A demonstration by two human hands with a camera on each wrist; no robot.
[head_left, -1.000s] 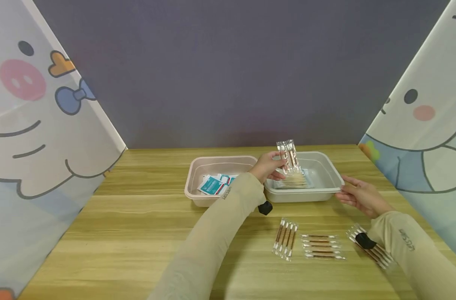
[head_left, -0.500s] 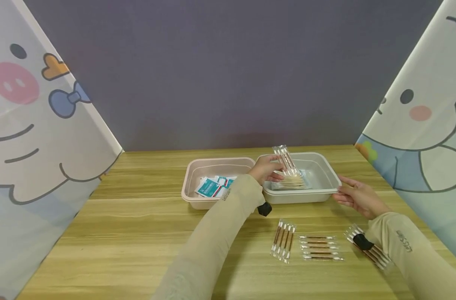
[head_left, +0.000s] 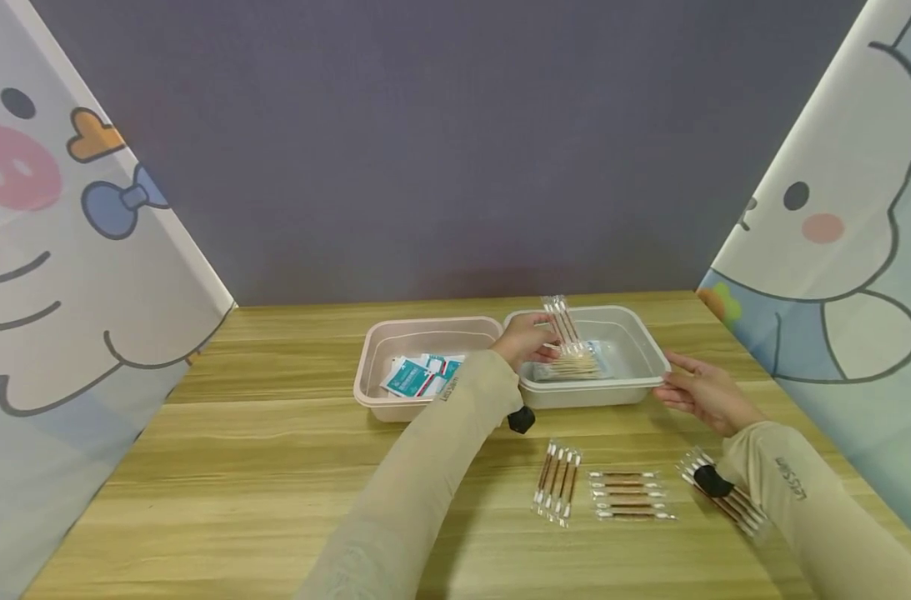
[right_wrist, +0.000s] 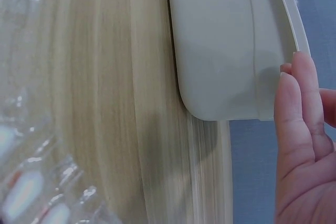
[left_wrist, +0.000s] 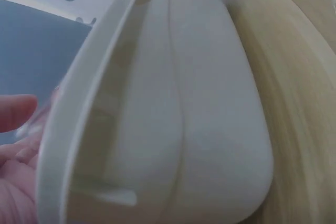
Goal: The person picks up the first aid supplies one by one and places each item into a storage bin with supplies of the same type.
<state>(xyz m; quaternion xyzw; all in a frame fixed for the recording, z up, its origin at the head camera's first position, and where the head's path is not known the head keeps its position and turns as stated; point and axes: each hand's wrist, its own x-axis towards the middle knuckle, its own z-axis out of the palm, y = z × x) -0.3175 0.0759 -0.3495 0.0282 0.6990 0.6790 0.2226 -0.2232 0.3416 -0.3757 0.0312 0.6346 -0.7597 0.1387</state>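
My left hand [head_left: 528,340] pinches a clear strip pack of brown-stemmed cotton swabs [head_left: 563,323] above the left part of the pale right-hand tray [head_left: 635,385]. Below the pack, a bundle of pale wooden-stick cotton swabs [head_left: 575,365] lies in that tray, in clear and bluish wrapping. In the left wrist view, the tray's outer wall [left_wrist: 210,103] covers most of the picture and only part of the left hand [left_wrist: 21,182] shows. My right hand [head_left: 710,393] holds the tray's right front corner. The right wrist view shows its fingers [right_wrist: 303,93] against the rim.
A second pale tray [head_left: 363,379] stands left, holding teal-and-white sachets [head_left: 410,377]. Three more swab packs lie in front: one upright [head_left: 557,482], one crosswise [head_left: 629,495], one slanted [head_left: 733,504] partly under the right wrist. A dark panel [head_left: 440,167] stands behind the table.
The left hand has lowered the swab pack slightly towards the tray. My right hand stays at the tray's corner. The head view has shifted a little, moving everything left in the picture.
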